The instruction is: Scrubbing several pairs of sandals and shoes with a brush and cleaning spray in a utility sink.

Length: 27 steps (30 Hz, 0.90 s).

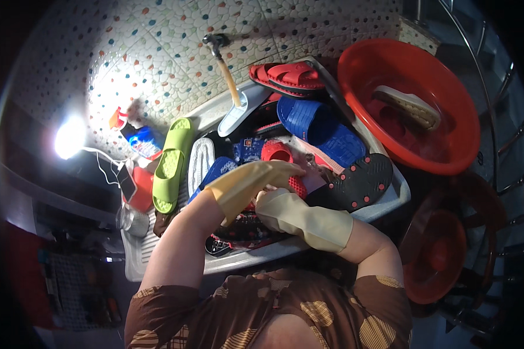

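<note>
A red rubber shoe [298,186] with a bumpy surface lies among footwear in a light sink [401,192]. My left hand [273,172], in a yellow rubber glove, is closed over it. Beside it, my right hand [273,198], in a cream rubber glove, is bent inward against the shoe; its fingers are mostly hidden. Blue slides [345,141], a black sole with red studs [371,181] and red sandals [294,78] lie behind and to the right. A lime-green slide [170,174] and a white ribbed slipper [202,159] are at the left.
A red basin [458,144] holding a shoe [408,107] stands at the right. A wooden-handled brush or tool [229,80] leans on the pebbled wall tiles above a pale sole. Left are a bright lamp [70,137], a blue spray bottle [144,141], a phone [126,181] and a glass jar [135,222].
</note>
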Motion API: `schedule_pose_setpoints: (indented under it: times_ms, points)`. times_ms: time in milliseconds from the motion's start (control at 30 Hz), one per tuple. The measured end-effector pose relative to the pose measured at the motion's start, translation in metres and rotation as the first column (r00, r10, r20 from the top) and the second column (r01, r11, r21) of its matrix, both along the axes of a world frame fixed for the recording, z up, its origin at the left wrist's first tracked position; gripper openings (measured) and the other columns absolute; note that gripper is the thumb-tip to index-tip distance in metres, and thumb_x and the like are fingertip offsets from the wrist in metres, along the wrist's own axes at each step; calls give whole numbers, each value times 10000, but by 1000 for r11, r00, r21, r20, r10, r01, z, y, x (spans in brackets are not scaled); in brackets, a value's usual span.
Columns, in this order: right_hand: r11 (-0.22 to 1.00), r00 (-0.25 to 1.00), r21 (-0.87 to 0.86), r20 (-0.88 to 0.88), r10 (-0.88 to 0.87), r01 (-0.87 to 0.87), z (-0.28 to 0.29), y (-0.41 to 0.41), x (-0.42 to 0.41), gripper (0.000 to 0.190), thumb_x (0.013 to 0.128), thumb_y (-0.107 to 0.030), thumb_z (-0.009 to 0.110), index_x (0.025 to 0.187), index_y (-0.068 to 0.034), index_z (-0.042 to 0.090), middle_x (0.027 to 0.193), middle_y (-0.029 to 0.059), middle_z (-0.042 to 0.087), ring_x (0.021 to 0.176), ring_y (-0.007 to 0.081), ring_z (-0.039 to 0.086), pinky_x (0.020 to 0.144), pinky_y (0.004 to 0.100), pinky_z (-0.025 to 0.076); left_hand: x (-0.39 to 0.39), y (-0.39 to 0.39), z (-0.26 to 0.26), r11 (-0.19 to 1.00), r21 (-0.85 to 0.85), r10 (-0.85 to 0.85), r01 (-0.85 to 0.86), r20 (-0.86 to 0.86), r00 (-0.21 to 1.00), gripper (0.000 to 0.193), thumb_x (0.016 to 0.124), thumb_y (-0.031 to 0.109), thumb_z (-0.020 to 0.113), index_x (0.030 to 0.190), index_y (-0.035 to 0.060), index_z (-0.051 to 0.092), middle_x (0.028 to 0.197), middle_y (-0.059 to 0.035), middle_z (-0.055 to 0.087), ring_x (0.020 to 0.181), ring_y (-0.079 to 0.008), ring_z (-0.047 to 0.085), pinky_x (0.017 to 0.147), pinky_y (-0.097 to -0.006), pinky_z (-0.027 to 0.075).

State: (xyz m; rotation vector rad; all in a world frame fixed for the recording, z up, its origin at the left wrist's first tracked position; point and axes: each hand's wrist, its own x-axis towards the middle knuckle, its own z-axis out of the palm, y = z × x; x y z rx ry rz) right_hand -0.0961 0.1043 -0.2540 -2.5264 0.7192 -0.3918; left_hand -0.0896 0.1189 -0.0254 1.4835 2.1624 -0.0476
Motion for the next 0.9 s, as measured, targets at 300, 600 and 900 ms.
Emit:
schedule_pose_setpoints:
  times_ms: [300, 600, 900]
  points:
    - [839, 808, 48, 245, -535, 542, -23, 36, 18, 284, 941, -309, 604, 836, -71, 717, 743, 103, 679, 588, 253, 654, 473, 391, 485, -9, 50, 41, 632, 138, 456, -763, 729, 510, 367, 957, 78, 562, 1304, -28, 617, 1010, -136, 741, 822, -187, 703, 720, -303, 561]
    - [46, -277, 428, 661, -698, 903, 89, 85, 98, 310, 984, -237, 535, 736, -98, 658, 595, 37, 572, 505, 189, 586, 463, 333, 486, 14, 51, 99, 577, 220, 429, -787, 738, 521, 502, 924, 90, 571, 1418, 4, 543, 1065, -129, 712, 757, -121, 579, 767, -300, 525]
    - [-179, -306, 336, 379, -873, 925, 156, 101, 114, 196, 930, -170, 571, 778, -98, 672, 643, 43, 604, 560, 189, 619, 509, 330, 512, 19, 71, 97, 746, 457, 510, -484, 75, 857, 500, 926, 329, 573, 1344, 54, 578, 1261, -224, 634, 1145, -341, 607, 971, -396, 494]
